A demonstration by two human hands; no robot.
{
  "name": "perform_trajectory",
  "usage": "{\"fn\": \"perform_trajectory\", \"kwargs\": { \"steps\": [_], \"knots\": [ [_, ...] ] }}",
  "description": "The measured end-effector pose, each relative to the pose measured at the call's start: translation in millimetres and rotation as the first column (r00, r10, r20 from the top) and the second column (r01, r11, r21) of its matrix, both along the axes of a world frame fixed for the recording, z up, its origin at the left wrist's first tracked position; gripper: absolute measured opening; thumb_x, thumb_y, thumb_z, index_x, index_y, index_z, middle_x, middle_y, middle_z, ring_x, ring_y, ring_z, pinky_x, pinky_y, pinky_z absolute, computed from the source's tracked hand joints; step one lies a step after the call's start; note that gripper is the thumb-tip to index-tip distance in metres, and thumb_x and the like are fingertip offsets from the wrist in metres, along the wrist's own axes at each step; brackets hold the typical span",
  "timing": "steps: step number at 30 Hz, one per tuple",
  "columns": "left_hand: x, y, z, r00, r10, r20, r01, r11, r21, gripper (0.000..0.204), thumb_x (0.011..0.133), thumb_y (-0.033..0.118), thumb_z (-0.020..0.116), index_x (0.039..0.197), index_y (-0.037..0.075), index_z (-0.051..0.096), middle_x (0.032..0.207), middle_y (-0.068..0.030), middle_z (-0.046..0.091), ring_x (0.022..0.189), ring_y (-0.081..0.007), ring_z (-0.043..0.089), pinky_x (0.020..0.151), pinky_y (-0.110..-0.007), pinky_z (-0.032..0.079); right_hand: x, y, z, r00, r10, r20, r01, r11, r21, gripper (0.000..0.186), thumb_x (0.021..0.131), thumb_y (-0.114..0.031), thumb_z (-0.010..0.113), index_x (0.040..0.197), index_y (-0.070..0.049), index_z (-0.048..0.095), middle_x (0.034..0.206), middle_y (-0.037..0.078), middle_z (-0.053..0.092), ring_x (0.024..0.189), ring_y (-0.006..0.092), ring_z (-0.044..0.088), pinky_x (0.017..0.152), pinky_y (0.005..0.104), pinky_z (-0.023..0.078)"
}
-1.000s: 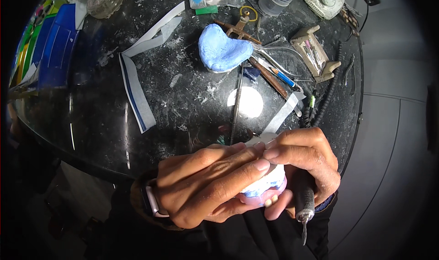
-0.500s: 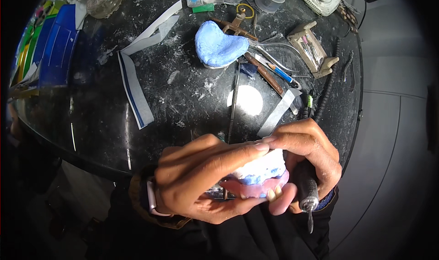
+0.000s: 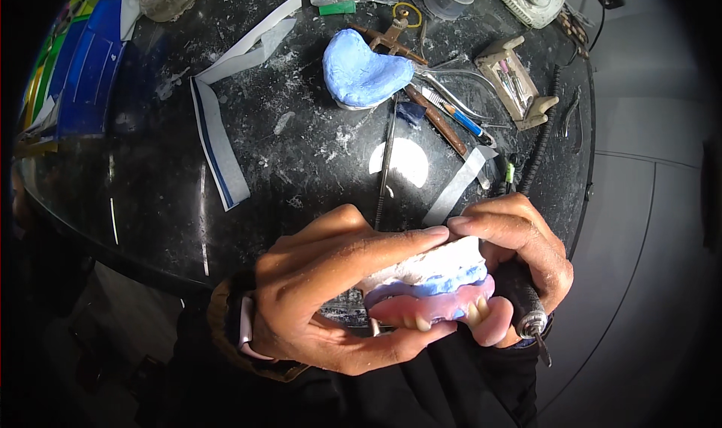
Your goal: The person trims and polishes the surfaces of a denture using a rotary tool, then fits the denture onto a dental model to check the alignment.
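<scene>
The white cast (image 3: 444,262) and pink denture (image 3: 410,309) are pinched by the left hand (image 3: 312,277) and right hand (image 3: 523,240), seemingly for inspection; any turning would require steady support.

Both my hands are bare, with no gloves: my left hand (image 3: 312,274) and my right hand (image 3: 526,240), whose knuckles carry specks of pale dust. My nails look short. On my left wrist I wear a wristwatch (image 3: 246,326) with a slim, pale pink edge. My left cuff (image 3: 219,319) is dark with brown trim; my right cuff (image 3: 525,344) shows dark blue. Below them, my clothing (image 3: 421,390) is black, its details lost in shadow.
</scene>
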State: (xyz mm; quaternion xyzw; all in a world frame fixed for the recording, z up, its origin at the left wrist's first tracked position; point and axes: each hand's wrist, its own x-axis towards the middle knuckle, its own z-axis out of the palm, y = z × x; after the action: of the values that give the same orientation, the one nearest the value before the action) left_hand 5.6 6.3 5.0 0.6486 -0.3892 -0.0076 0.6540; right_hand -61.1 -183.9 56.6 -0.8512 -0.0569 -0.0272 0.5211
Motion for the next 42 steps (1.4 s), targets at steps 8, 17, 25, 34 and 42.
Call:
{"fn": "perform_trajectory", "kwargs": {
  "steps": [8,17,25,34,42],
  "knots": [
    [-1.2,-2.8,-3.8,0.999,0.036,-0.040,-0.039,0.997,-0.071,0.046,0.059,0.022,0.074,0.091,-0.009,0.062,0.070,-0.0106,0.064,0.052,-0.0119,0.053,0.047,-0.023,0.040,2.7,2.2,-11.8,0.998,0.063,0.026,-0.064,0.997,0.039,0.065,0.067,-0.047,0.078,0.100,0.008,0.066,0.087,0.017,0.065,0.072,0.0188,0.064,0.061,0.0265,0.049],
    [0.7,5.8,4.1,0.995,-0.076,-0.063,0.078,0.996,0.031,0.049,0.060,0.024,0.076,0.095,-0.006,0.059,0.077,-0.0088,0.063,0.058,-0.0112,0.053,0.050,-0.022,0.040,7.8,-3.3,1.7,0.977,0.193,-0.094,-0.176,0.970,0.165,0.057,0.061,-0.024,0.087,0.103,0.009,0.065,0.093,0.019,0.065,0.082,0.0264,0.068,0.070,0.0318,0.054],
    [-0.3,3.4,-0.6,0.987,-0.094,-0.128,0.091,0.996,-0.023,0.049,0.058,0.023,0.075,0.093,-0.009,0.062,0.076,-0.0110,0.064,0.060,-0.0122,0.053,0.050,-0.023,0.039,7.8,-3.7,-11.7,0.981,0.175,0.082,-0.183,0.978,0.103,0.073,0.061,-0.055,0.082,0.091,0.010,0.067,0.083,0.019,0.065,0.063,0.0161,0.062,0.051,0.0220,0.045],
    [2.2,-2.5,-5.8,0.984,-0.121,-0.134,0.114,0.992,-0.055,0.050,0.058,0.024,0.071,0.091,-0.012,0.062,0.074,-0.0139,0.064,0.058,-0.0145,0.052,0.053,-0.024,0.039,6.7,-9.6,-6.2,0.987,0.158,0.001,-0.158,0.986,0.053,0.072,0.056,-0.049,0.087,0.094,0.009,0.067,0.083,0.018,0.064,0.060,0.0127,0.060,0.046,0.0191,0.042],
    [0.9,3.9,0.2,0.964,-0.157,-0.213,0.158,0.987,-0.014,0.062,0.058,0.028,0.078,0.099,-0.016,0.060,0.074,-0.0143,0.061,0.061,-0.0141,0.051,0.054,-0.024,0.037,2.8,-8.2,-10.2,0.989,0.105,0.100,-0.112,0.991,0.071,0.074,0.058,-0.056,0.083,0.091,0.008,0.067,0.080,0.017,0.065,0.064,0.0169,0.062,0.054,0.0237,0.045]
  ]
}}
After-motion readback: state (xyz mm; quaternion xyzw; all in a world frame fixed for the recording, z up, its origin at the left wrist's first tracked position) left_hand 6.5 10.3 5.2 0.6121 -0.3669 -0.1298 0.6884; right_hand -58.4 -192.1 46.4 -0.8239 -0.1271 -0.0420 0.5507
